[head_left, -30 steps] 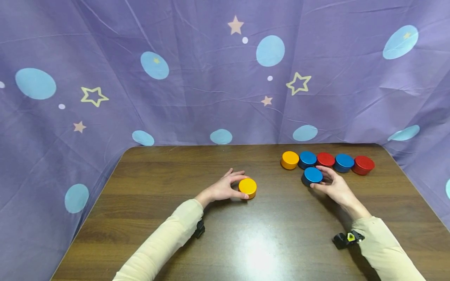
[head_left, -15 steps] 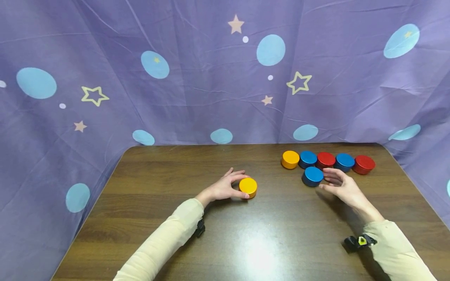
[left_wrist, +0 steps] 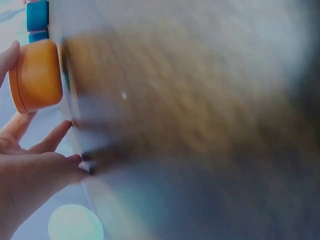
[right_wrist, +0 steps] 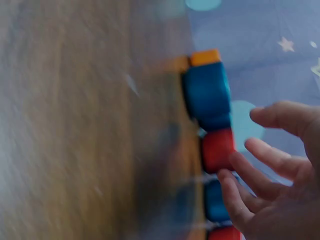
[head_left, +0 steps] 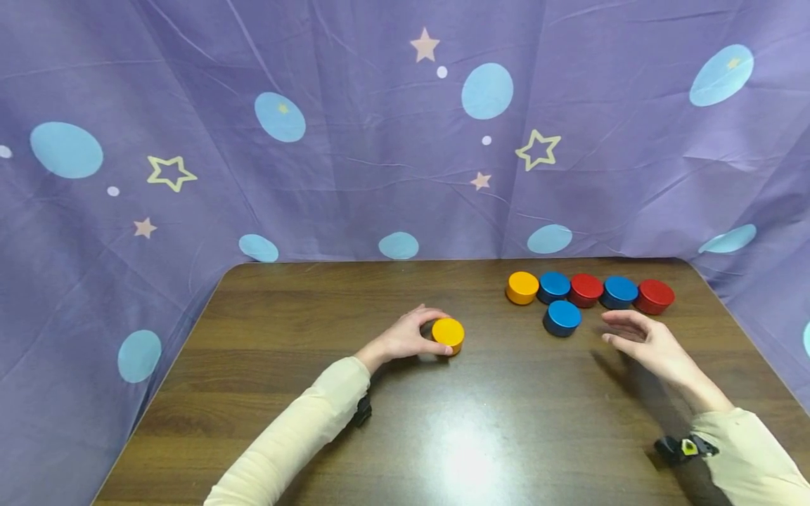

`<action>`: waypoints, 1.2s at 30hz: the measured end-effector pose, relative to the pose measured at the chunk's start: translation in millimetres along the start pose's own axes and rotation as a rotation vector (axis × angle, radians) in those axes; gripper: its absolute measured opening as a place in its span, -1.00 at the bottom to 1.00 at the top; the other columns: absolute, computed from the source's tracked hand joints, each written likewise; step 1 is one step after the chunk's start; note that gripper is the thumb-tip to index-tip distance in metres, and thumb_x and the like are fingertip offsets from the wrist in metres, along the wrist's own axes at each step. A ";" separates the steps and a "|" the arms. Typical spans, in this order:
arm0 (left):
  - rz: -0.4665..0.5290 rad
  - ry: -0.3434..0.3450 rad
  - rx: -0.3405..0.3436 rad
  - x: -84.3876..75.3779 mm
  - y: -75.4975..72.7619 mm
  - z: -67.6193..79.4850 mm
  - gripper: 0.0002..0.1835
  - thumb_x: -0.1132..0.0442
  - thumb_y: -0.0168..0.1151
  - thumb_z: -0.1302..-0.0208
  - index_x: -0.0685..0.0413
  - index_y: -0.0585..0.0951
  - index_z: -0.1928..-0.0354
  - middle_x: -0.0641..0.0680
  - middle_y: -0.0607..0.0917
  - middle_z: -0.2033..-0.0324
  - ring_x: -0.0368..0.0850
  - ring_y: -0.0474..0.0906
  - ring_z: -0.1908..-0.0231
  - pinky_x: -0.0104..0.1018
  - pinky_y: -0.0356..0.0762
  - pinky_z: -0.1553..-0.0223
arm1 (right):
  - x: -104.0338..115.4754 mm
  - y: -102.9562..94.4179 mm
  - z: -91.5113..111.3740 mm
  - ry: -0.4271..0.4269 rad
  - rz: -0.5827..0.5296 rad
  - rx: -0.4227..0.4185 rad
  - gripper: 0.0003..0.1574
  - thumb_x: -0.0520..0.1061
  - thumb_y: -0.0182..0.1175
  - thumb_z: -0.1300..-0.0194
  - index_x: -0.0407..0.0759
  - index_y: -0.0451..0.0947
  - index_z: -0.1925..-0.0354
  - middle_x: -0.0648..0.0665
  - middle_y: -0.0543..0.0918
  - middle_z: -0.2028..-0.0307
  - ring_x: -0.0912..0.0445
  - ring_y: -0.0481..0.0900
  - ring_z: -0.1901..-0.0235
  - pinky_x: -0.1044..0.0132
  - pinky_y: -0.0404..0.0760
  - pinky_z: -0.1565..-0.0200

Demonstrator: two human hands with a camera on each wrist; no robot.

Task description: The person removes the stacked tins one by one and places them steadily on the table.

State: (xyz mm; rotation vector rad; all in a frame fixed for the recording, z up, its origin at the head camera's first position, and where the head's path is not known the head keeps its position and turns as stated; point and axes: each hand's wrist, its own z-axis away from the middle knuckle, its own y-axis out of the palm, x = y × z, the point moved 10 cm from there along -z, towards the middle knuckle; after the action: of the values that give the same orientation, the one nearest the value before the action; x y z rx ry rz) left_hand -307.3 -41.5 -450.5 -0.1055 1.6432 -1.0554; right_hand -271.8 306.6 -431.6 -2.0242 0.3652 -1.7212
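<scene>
My left hand [head_left: 405, 339] pinches a yellow-orange round block [head_left: 448, 333] between thumb and fingers near the middle of the table. The left wrist view has that block [left_wrist: 40, 75] from the side, close over the glossy tabletop. Bare, with fingers loosely bent, my right hand [head_left: 664, 357] hovers to the right of a blue round block [head_left: 562, 318]. A visible gap separates its fingertips from this block, which stands alone in front of a row. In the right wrist view the same blue block [right_wrist: 207, 92] appears past the spread fingers.
Along the back right runs a row: a yellow-orange block [head_left: 522, 288], a blue one [head_left: 554, 287], a red one [head_left: 586, 289], another blue one [head_left: 619, 292] and another red one [head_left: 654, 296]. Behind the wooden table [head_left: 304, 309] hangs a purple curtain [head_left: 354, 190].
My right hand has let go of the front blue block and drawn back to the right. The left hand keeps its yellow-orange block, which has shifted very slightly up and right in view.
</scene>
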 end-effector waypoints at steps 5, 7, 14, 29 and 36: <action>0.015 -0.014 -0.079 -3.7 -1.0 -3.7 -0.38 0.09 0.51 0.00 0.06 0.56 -0.15 0.06 0.61 0.00 0.02 0.45 -0.10 -0.08 0.32 -0.17 | 2.7 -7.7 7.0 -0.006 0.108 0.017 -0.49 -0.21 0.26 -0.30 -0.45 0.40 -0.12 0.14 0.59 0.06 0.44 0.54 0.13 0.59 0.51 0.23; 0.023 -0.005 -0.107 -7.6 -0.8 -6.1 -0.37 0.10 0.51 0.01 0.09 0.56 -0.15 0.06 0.61 0.02 -0.04 0.49 0.00 -0.15 0.37 -0.10 | 3.7 -9.0 9.5 -0.015 0.188 0.028 -0.48 -0.17 0.27 -0.30 -0.39 0.43 -0.14 -0.07 0.60 0.01 0.45 0.51 0.11 0.60 0.49 0.24; 0.004 -0.010 -0.153 -19.1 6.7 -19.7 -0.38 0.09 0.52 0.02 0.12 0.58 -0.12 0.06 0.58 0.08 -0.06 0.47 0.05 -0.20 0.38 -0.02 | 11.9 -11.0 16.1 -0.095 0.384 0.000 -0.54 -0.17 0.35 -0.20 -0.30 0.54 -0.05 -0.30 0.62 0.04 0.37 0.52 0.11 0.69 0.37 0.16; -0.071 0.034 -0.149 -47.4 33.1 -64.0 -0.40 0.12 0.53 0.03 0.17 0.58 -0.09 0.07 0.60 0.05 -0.10 0.48 0.03 -0.35 0.36 -0.04 | 24.8 -1.1 23.5 -0.342 0.582 -0.088 -0.33 -0.33 0.46 0.11 -0.37 0.48 -0.03 -0.38 0.54 0.06 -0.26 0.47 0.06 -0.01 0.41 0.09; -0.088 0.020 -0.120 -59.8 47.5 -82.0 -0.38 0.07 0.53 0.00 0.15 0.57 -0.11 0.05 0.60 0.03 -0.14 0.47 0.02 -0.39 0.35 -0.06 | 27.3 2.1 26.7 -0.425 0.613 -0.121 -0.15 -0.29 0.47 0.21 -0.38 0.41 -0.12 -0.54 0.34 -0.13 -0.53 0.21 -0.14 -0.25 0.03 -0.29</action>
State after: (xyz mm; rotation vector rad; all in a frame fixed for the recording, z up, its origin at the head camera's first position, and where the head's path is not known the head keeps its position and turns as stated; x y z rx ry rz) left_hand -331.4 67.4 -440.4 -0.2497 1.7329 -1.0265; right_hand -240.5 296.2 -412.3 -2.0060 0.8489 -0.8988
